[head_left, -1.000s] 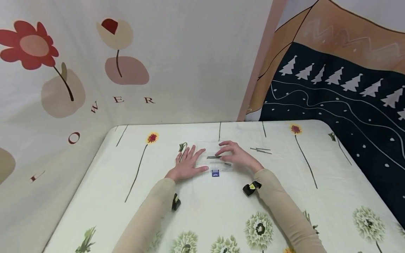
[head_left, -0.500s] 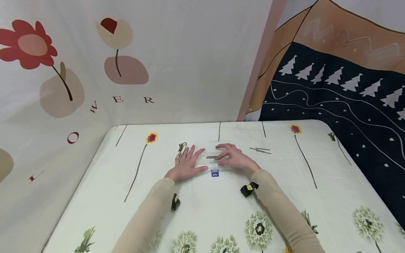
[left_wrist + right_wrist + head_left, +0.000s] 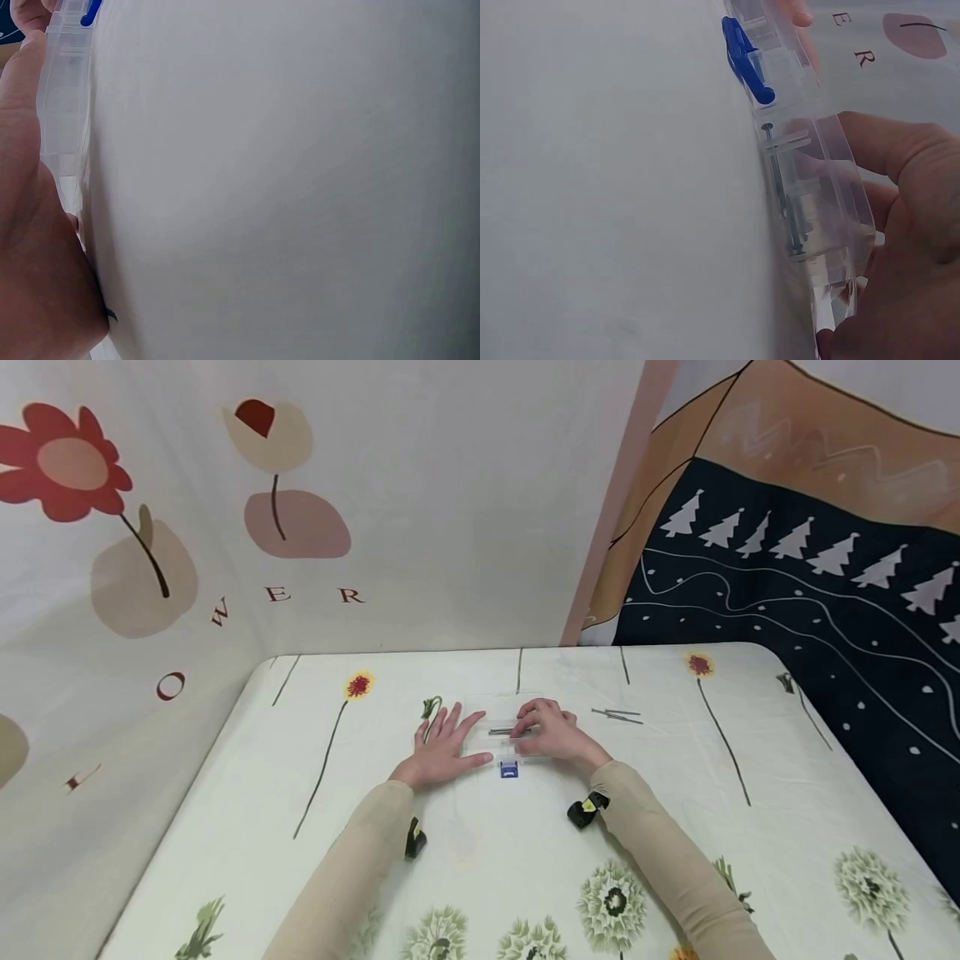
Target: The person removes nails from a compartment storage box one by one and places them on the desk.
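A clear plastic box (image 3: pixel 491 703) with a blue latch (image 3: pixel 509 770) at its front lies on the table between the hands. My left hand (image 3: pixel 442 755) rests flat at its left side, fingers spread and the thumb near the front edge. Over the right part of the box, my right hand (image 3: pixel 557 737) reaches in with bent fingers. Its fingertips are at the dark nails (image 3: pixel 498 732) in the middle compartment; I cannot tell whether they pinch one. In the right wrist view, another nail (image 3: pixel 778 176) shows through the front wall, behind the blue latch (image 3: pixel 742 60).
Several loose nails (image 3: pixel 617 716) lie on the table to the right of the box. The white flower-print cloth (image 3: pixel 480 852) covers the table. A wall with printed hangings (image 3: pixel 450 527) rises behind the far edge.
The right hand shifted slightly left and towards me, then its fingers drew back a little, showing more of the nails in the middle compartment. The left hand stays in place.
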The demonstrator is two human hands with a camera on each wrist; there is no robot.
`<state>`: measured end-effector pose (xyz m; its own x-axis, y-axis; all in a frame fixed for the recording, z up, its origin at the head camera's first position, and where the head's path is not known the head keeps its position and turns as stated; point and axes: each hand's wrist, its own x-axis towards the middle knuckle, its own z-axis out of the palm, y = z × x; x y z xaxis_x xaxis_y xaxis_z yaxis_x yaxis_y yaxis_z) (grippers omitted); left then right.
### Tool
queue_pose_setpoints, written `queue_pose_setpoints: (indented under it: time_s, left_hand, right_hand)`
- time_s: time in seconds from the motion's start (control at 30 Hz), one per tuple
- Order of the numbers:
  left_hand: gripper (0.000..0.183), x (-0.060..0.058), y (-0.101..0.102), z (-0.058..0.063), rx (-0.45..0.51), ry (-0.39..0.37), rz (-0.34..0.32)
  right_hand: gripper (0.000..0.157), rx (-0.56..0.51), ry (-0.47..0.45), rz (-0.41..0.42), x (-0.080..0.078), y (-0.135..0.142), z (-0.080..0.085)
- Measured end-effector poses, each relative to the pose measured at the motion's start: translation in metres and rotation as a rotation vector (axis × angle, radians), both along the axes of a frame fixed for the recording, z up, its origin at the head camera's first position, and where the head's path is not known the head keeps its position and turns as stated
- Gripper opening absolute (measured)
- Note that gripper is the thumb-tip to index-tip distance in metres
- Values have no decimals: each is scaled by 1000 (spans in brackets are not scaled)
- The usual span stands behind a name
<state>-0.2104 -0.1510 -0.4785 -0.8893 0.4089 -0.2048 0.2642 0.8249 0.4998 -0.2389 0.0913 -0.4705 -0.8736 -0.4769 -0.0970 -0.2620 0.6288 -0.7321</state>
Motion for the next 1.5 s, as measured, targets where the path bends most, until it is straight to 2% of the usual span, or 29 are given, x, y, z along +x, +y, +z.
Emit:
queue_pose_setpoints:
  time_s: [0.47, 0.77, 0.93, 1.1, 1.27, 1.5]
  left_hand:
    - [80, 0, 1, 3, -20, -16, -2]
    - [82, -2, -1, -3, -23, -18, 2]
    - [83, -4, -1, -6, -19, -11, 3]
    - [83, -3, -2, -6, -14, -8, 3]
    - [82, -2, -1, -4, -17, -9, -1]
    - [83, -1, -1, -2, -19, -23, 0]
  right_hand:
    - [4, -61, -6, -60, -2, 4, -5]
    - [5, -192, 21, 0, -4, 7, -6]
    - [6, -234, 31, -17, -3, 11, -5]
    - [9, -314, -24, -64, -1, 19, -1]
    - [11, -300, -60, -90, -1, 28, -1]
    - [11, -278, -60, -42, -4, 41, 0]
